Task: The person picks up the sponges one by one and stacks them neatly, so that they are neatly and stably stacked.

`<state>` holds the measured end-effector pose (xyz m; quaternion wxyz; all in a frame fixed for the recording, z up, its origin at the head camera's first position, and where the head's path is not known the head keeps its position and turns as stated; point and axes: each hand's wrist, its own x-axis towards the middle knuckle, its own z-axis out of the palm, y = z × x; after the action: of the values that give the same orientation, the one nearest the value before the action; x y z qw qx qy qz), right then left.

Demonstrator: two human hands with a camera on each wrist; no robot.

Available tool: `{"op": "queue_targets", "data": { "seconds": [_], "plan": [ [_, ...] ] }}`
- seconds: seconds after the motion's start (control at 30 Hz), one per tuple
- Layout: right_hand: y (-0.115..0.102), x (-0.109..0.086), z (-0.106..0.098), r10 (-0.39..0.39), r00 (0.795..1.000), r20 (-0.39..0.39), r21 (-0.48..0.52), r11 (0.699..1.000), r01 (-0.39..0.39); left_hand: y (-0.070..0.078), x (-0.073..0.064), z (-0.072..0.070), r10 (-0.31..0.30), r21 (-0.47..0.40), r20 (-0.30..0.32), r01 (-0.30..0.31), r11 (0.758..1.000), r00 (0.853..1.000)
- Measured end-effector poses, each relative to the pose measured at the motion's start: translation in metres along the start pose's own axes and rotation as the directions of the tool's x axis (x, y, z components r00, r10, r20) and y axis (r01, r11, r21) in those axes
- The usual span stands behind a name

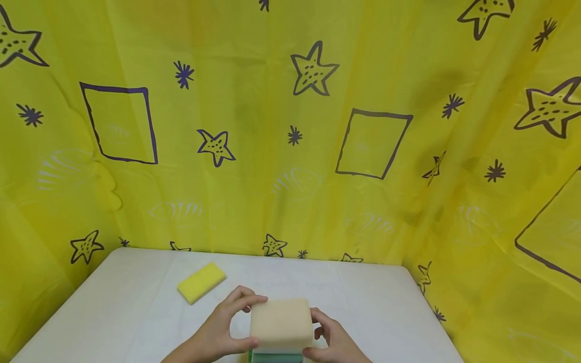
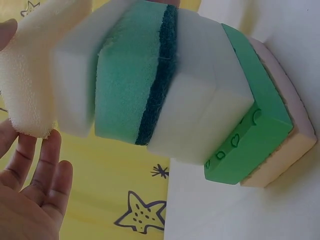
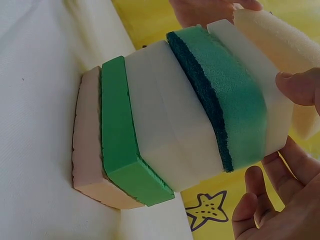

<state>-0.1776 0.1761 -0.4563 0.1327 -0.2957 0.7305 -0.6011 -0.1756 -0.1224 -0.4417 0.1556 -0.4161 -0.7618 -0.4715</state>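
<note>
A tall stack of sponges stands on the white table. A cream sponge [image 1: 281, 322] tops it, pinched between the thumb and fingers of my left hand [image 1: 222, 327]. Under it is a white sponge [image 3: 257, 75], which my right hand [image 1: 338, 338] grips by its edges, thumb on one side and fingertips on the other. Lower come a teal scouring sponge [image 2: 127, 75] with a dark scrub layer, thick white sponges [image 2: 195, 95], a green sponge [image 2: 250, 145] and a pale pink sponge [image 3: 87, 135] at the bottom. From the head view, the cream sponge hides most of the stack.
A yellow sponge [image 1: 201, 283] lies flat on the white table [image 1: 150, 282], left of and beyond the stack. Yellow curtains [image 1: 254, 191] with star drawings hang behind the table and along both sides.
</note>
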Motion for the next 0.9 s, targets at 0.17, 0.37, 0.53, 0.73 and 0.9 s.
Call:
{"op": "queue_targets", "data": {
  "seconds": [0.17, 0.37, 0.53, 0.73, 0.9],
  "plan": [
    [-0.0005, -0.0008, 0.0005, -0.009, 1.0, 0.0, 0.0, 1.0, 0.009, -0.0013, -0.0001, 0.0016, 0.003, -0.009, 0.011, -0.003, 1.0, 1.0],
    [0.0001, -0.0017, 0.0001, -0.027, 1.0, 0.007, 0.005, 1.0, 0.027, 0.0, 0.0003, 0.0021, -0.042, -0.015, 0.019, 0.043, 0.999, 0.999],
    [0.0012, -0.0018, -0.0003, -0.05, 0.999, 0.007, 0.005, 0.999, 0.05, 0.0002, 0.0005, 0.0022, -0.041, -0.013, 0.024, 0.041, 0.999, 0.999],
    [0.0017, -0.0021, 0.0007, -0.069, 0.998, 0.001, 0.005, 0.998, 0.069, -0.0005, 0.0012, 0.0027, 0.006, 0.006, 0.034, -0.006, 1.0, 0.999],
    [0.0007, -0.0026, 0.0013, -0.045, 0.999, -0.003, 0.014, 0.999, 0.045, -0.0019, 0.0009, 0.0035, 0.011, 0.006, 0.044, -0.012, 1.0, 0.999]
  ]
}}
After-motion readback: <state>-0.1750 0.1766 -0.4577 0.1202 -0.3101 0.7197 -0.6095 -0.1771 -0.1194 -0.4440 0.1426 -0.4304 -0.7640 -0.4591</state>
